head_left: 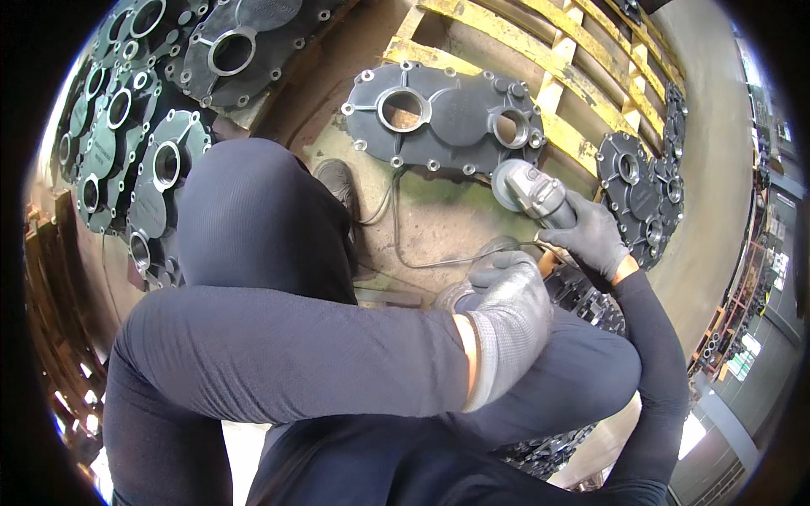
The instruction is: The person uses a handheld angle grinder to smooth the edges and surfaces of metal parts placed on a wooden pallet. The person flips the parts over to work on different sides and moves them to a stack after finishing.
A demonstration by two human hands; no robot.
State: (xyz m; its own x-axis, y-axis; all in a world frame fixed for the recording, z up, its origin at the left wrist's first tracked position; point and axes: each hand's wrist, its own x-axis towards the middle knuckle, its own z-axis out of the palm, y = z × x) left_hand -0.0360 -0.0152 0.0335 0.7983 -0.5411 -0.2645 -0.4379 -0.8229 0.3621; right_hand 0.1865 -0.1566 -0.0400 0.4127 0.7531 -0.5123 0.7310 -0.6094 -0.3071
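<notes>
My right hand [588,235], in a grey glove, is wrapped round the body of an angle grinder [537,191]. The grinder's disc [507,185] is at the lower right edge of a dark cast gear-housing cover [460,116]; whether they touch I cannot tell. This cover has two large round bores and a row of bolt holes along its rim. My left hand [512,314], also gloved, hovers over my right leg with its fingers curled in. It is close to the black power cord [439,266], and anything inside its fingers is hidden.
A worn yellow pallet [481,27] lies behind the cover. More dark covers stand at the left [159,190] and by the pallet's right side [631,181]. The cord loops over the floor near my shoe [337,184]. Wooden pallets [63,295] are stacked at the far left.
</notes>
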